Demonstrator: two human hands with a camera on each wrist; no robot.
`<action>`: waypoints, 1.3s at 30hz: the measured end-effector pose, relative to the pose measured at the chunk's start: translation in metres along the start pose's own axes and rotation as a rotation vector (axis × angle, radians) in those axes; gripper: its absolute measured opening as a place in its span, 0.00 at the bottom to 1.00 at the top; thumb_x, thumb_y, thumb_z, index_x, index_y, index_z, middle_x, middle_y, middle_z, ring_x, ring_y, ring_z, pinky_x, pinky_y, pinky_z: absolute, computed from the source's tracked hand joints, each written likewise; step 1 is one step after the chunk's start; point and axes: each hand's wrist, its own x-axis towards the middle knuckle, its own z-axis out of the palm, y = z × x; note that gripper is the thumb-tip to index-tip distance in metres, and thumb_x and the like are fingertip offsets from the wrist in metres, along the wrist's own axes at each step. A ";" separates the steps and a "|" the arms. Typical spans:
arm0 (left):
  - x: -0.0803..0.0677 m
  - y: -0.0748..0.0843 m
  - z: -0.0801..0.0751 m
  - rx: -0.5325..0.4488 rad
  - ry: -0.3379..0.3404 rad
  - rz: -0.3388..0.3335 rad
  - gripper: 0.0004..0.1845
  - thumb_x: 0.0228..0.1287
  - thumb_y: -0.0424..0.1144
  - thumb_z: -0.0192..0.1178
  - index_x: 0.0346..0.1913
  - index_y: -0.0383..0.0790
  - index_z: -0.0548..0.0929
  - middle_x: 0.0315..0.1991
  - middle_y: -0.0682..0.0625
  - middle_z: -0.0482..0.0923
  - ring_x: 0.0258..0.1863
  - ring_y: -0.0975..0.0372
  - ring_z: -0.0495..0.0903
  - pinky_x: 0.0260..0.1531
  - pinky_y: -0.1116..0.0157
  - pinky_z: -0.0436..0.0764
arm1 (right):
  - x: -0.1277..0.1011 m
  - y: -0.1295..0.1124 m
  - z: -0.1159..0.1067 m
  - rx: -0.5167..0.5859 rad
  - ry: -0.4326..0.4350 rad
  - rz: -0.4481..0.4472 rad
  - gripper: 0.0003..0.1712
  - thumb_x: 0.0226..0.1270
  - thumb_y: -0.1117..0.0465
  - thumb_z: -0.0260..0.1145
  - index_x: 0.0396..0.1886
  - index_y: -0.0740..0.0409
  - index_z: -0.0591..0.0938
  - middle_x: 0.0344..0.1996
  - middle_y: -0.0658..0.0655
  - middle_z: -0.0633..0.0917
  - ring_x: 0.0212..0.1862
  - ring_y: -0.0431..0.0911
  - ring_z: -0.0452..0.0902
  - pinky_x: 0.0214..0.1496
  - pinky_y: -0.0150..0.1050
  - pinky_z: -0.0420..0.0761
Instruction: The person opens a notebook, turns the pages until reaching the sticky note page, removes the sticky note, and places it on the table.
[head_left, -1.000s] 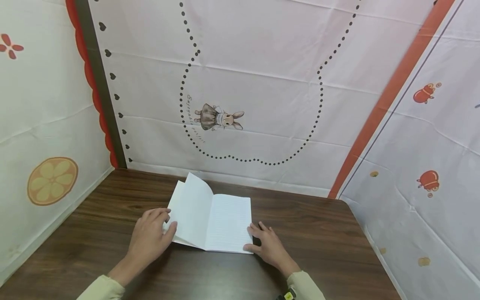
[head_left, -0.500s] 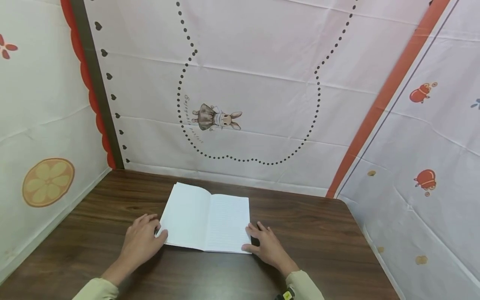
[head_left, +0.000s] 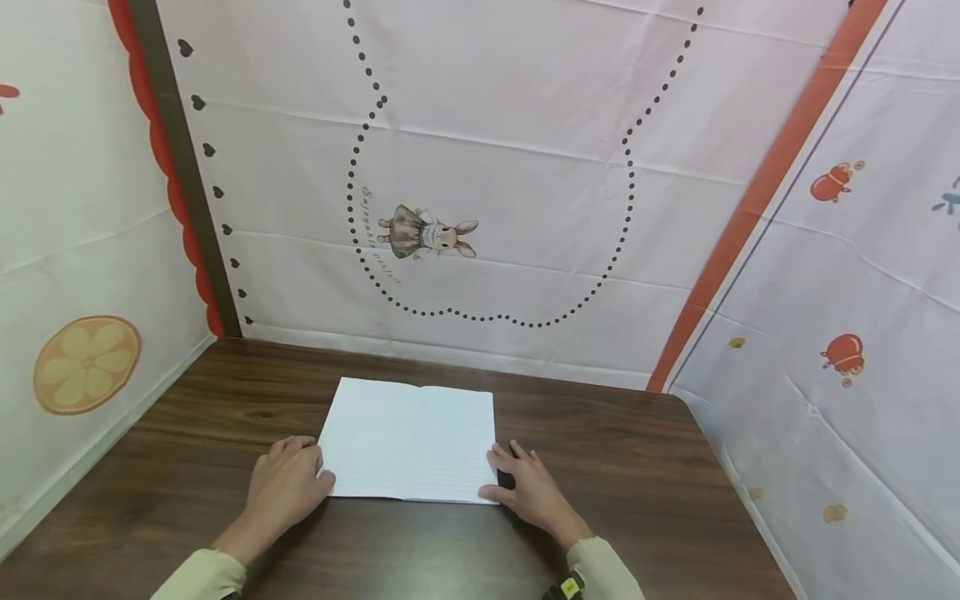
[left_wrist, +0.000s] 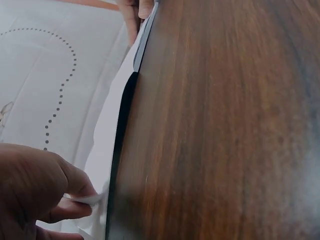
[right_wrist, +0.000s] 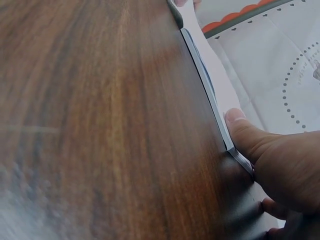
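Observation:
An open notebook [head_left: 408, 437] with white lined pages lies flat on the dark wooden table [head_left: 637, 467]. My left hand [head_left: 311, 471] is at its lower left corner; in the left wrist view the thumb and a finger of that left hand [left_wrist: 75, 200] pinch the page corner. My right hand [head_left: 506, 475] lies at the lower right corner. Its thumb [right_wrist: 240, 125] presses on the page edge, and its fingers are spread on the table beside the notebook's dark cover [right_wrist: 200, 65]. The cover's edge [left_wrist: 122, 125] shows under the pages.
Printed fabric walls close the table in at the left [head_left: 82, 250], back [head_left: 487, 167] and right [head_left: 847, 292]. A rabbit print [head_left: 427, 233] is on the back wall. The table's rounded far right corner [head_left: 686, 404] meets the right wall.
The left page, which stood raised, has come down flat onto the notebook. My left hand moved down and left with it. The right hand has stayed at its corner.

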 end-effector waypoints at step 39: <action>0.023 -0.030 -0.002 -0.167 -0.381 0.404 0.42 0.68 0.63 0.60 0.74 0.37 0.70 0.78 0.30 0.55 0.77 0.32 0.51 0.68 0.31 0.58 | -0.003 0.011 -0.003 -0.022 -0.033 -0.057 0.43 0.68 0.36 0.66 0.74 0.57 0.73 0.75 0.57 0.70 0.79 0.61 0.54 0.78 0.66 0.52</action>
